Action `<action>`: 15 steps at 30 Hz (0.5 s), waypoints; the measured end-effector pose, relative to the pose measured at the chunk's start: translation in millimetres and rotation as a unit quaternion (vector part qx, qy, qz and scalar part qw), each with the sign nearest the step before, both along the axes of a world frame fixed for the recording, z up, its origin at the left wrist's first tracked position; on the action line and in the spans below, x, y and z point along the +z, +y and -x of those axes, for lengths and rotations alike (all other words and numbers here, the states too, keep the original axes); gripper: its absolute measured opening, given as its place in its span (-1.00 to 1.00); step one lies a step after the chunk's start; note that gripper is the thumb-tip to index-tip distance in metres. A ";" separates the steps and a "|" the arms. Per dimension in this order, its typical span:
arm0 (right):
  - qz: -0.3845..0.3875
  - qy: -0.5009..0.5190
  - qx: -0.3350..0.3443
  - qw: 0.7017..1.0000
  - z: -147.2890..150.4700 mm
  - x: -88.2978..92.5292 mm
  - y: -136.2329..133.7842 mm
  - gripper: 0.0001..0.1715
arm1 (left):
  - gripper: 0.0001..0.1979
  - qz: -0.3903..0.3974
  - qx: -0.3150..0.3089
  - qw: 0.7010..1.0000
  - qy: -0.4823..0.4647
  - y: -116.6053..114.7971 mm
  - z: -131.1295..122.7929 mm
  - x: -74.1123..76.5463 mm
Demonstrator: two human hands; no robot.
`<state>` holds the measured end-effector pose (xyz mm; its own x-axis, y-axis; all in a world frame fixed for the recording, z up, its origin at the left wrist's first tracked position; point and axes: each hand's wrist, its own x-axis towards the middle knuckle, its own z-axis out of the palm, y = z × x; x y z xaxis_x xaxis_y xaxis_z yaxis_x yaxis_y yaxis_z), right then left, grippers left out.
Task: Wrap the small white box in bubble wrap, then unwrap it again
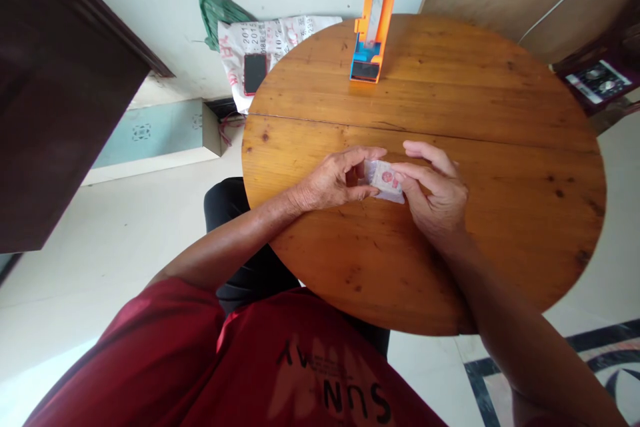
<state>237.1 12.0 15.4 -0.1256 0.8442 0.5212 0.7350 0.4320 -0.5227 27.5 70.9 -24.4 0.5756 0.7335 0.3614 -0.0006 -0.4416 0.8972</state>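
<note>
A small clear plastic packet with pale printing and a round red mark is held just above the wooden table, between my two hands. My left hand grips its left end, thumb below and fingers above. At the right end, my right hand pinches the packet's edge between thumb and index finger, while another finger stretches out above. What lies inside the packet is too small to make out.
The round wooden table has an orange and blue plastic holder with a pale upright strip near its far edge. Left of the table, a dark phone rests on a printed white sack, beside a green bag.
</note>
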 end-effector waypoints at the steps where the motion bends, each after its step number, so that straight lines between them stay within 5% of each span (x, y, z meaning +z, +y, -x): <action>1: 0.008 -0.010 0.001 1.000 -0.4 0.9 -0.8 -0.75 | -0.34 0.007 0.001 1.000 0.004 -0.4 0.0 0.6; 7: 0.023 -0.078 0.005 0.997 -3.7 3.2 -4.2 -0.73 | -0.39 0.010 0.006 0.999 0.030 -1.6 1.8 6.5; 15: -0.051 -0.183 0.037 0.981 -9.6 5.7 -4.8 -0.76 | -0.38 0.021 -0.001 1.000 0.005 -1.8 -1.1 3.6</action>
